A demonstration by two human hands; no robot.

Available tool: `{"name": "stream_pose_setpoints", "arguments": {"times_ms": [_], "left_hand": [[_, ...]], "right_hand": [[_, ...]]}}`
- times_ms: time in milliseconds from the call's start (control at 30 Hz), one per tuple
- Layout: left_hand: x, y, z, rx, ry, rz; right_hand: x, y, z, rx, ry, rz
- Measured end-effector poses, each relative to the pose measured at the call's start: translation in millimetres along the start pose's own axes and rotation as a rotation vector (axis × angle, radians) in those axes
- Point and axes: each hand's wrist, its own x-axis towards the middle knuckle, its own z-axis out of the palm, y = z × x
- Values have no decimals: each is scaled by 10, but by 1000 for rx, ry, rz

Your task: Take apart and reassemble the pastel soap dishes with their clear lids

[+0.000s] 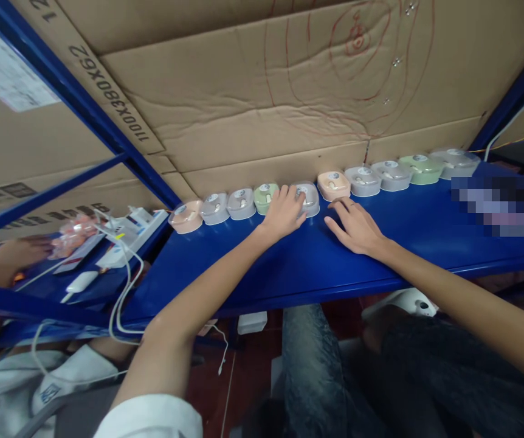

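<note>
On the blue worktop, seen from the head camera, we find a row of small lidded cases running from about nine o'clock towards two o'clock along the cardboard wall; our left hand lies on the grey case at the middle of the row, fingers spread over its lid and pressing on it rather than clenched round it; just to its nine o'clock sits a green case, touching or nearly touching the hand; further towards nine o'clock come two grey cases and a peach case at the end of the row; our right hand rests flat and open on the worktop, holding nothing, just below the pink case at its twelve o'clock; whether its fingertips touch that case we cannot tell; beyond, towards two o'clock, the row goes on with grey cases and another green case; at eight o'clock a white power strip lies with white cables trailing off the edge; at nine o'clock another person's hand rests near it, apart from ours.
</note>
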Motion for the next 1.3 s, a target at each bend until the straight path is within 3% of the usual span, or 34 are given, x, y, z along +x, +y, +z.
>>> {"name": "stream_pose_setpoints", "arguments": {"times_ms": [167, 333, 600, 1300], "left_hand": [[369, 51, 134, -26, -4, -74], [507, 50, 235, -80, 5, -78], [463, 47, 227, -15, -23, -39], [310, -51, 296, -133, 24, -4]], "right_hand": [[4, -2, -2, -4, -17, -1], [7, -8, 2, 2, -26, -12], [6, -26, -8, -7, -35, -11], [9, -16, 1, 13, -33, -30]]}}
